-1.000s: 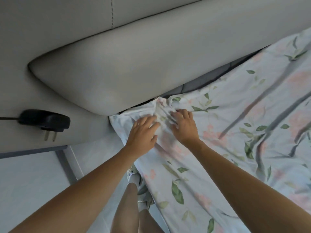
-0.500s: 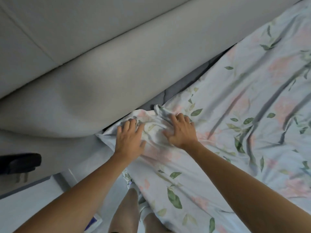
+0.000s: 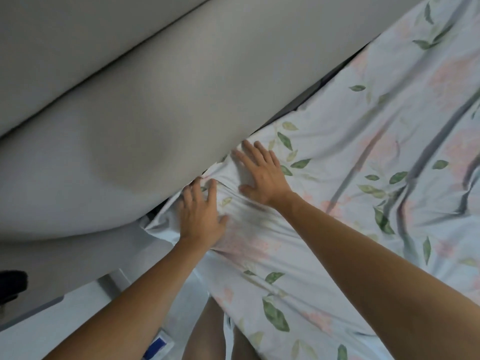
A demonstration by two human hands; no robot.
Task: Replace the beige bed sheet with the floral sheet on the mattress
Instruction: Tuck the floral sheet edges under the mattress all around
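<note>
Two bare forearms without sleeves, unadorned hands [image 3: 201,219] [image 3: 262,178], bare legs [image 3: 207,331] below.
</note>
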